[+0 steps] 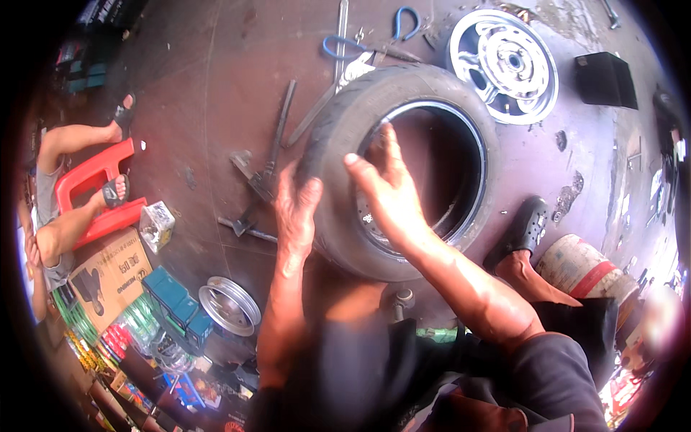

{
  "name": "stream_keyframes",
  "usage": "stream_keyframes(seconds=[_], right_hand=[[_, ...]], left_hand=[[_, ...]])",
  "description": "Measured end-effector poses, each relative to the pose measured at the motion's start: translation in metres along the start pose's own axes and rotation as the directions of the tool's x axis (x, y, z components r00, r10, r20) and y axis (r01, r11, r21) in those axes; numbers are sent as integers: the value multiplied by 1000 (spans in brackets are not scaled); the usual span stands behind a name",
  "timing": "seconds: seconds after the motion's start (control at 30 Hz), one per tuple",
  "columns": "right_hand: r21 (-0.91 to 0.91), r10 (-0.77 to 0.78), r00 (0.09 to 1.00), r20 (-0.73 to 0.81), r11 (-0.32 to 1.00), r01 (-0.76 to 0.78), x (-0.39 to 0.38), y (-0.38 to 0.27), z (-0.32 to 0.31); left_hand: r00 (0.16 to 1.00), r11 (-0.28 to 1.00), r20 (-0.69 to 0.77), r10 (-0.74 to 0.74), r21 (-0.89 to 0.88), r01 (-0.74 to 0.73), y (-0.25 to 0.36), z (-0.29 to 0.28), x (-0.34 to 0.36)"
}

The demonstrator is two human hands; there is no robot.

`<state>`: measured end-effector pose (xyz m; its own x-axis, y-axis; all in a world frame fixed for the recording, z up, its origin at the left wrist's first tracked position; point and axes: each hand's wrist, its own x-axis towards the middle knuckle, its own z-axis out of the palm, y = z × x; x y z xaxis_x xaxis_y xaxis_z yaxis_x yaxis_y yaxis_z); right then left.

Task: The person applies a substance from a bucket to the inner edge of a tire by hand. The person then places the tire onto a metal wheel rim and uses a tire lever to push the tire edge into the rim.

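Note:
A black tyre lies tilted on the floor in front of me, its round opening facing up. My left hand is at the tyre's left side, fingers stretched along the tread and thumb apart from them. Across the near left sidewall reaches my right hand. Its thumb points over the sidewall, and its index finger extends to the edge of the opening; its other fingers are mostly hidden. Both hands look open, and I cannot tell how firmly either one touches the rubber.
A silver alloy wheel lies beyond the tyre, beside a black box. Metal bars and a blue-handled tool are on the floor. At left, another person's legs flank a red stool. A bare rim is nearer.

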<state>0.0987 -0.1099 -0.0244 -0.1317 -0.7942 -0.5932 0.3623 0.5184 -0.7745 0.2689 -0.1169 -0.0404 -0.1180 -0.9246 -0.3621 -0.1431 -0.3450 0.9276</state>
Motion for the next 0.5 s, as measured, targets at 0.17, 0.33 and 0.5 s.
stream_keyframes(seconds=[0.17, 0.33, 0.5], right_hand=[[82, 0, 1000, 11, 997, -1, -54, -46, -50], [166, 69, 995, -73, 985, -56, -103, -61, -85], [119, -24, 998, -65, 992, 31, -154, -82, -135]], left_hand=[[877, 970, 456, -154, 238, 47, 92, 7, -20], [696, 925, 672, -253, 380, -30, 167, 41, -55], [645, 631, 702, -301, 654, -417, 200, 98, -113]])
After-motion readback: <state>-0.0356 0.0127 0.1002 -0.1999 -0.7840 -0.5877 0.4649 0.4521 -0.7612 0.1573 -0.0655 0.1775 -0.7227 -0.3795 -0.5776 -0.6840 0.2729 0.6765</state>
